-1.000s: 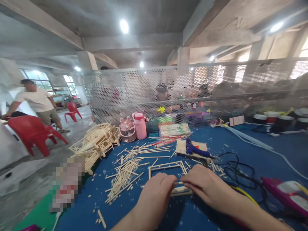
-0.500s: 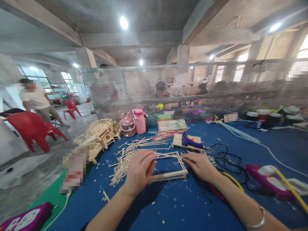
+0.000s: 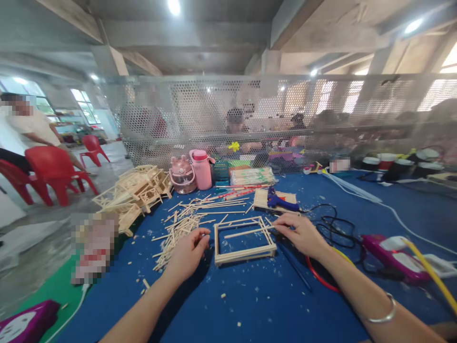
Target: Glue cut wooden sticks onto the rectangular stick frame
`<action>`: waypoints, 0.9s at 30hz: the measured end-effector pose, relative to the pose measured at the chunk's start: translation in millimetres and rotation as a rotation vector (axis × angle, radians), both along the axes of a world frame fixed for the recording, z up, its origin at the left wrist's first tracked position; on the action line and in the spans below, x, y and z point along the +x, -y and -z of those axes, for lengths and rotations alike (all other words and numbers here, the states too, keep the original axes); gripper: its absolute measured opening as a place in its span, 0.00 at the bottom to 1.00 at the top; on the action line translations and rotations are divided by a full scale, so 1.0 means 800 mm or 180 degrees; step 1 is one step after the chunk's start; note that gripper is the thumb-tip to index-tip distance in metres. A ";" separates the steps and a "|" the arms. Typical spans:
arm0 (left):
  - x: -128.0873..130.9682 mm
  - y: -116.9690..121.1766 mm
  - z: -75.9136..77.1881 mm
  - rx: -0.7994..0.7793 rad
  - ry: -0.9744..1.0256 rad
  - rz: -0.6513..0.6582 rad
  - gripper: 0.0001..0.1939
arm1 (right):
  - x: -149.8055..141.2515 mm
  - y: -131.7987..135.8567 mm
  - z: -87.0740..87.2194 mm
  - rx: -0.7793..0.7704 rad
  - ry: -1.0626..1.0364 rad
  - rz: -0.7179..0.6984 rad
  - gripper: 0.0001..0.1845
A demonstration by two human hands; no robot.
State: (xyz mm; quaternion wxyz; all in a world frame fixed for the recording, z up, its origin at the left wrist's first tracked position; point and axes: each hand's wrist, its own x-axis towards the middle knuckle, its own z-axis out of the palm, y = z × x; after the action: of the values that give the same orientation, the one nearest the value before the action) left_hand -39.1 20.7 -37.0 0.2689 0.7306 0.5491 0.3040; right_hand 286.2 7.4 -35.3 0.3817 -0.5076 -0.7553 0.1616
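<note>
Now R hand (image 3: 300, 233) pinches stick (image 3: 246, 233), long axis running L across frame (image 3: 246, 255), free end twd L hand (image 3: 189, 252), fingers apart, empty.

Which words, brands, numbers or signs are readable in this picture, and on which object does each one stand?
No text can be read.
Packet with green marks: too small and blurred.
Red-and-white strips: any print is too small.
Pixelated item at the left table edge: masked, unreadable.
Pixelated item near the mesh: masked, unreadable.
</note>
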 end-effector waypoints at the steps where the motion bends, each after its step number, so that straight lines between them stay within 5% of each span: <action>1: 0.001 0.000 0.001 -0.0151 0.0044 0.0031 0.15 | 0.001 0.000 0.000 0.0094 0.0040 -0.0020 0.10; 13: 0.018 0.014 -0.001 -0.0399 0.0138 -0.0012 0.13 | -0.016 0.017 0.005 0.0280 0.0353 -0.0280 0.09; 27: 0.020 0.021 -0.007 0.0583 -0.0413 -0.0084 0.11 | -0.019 0.020 0.006 0.0433 0.0646 -0.0447 0.10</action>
State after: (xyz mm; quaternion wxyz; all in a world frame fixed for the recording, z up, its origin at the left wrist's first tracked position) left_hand -23.2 3.5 -31.4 0.1609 0.7630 0.5448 0.3084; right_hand 271.2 -8.2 -40.0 0.3247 -0.4402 -0.8329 0.0842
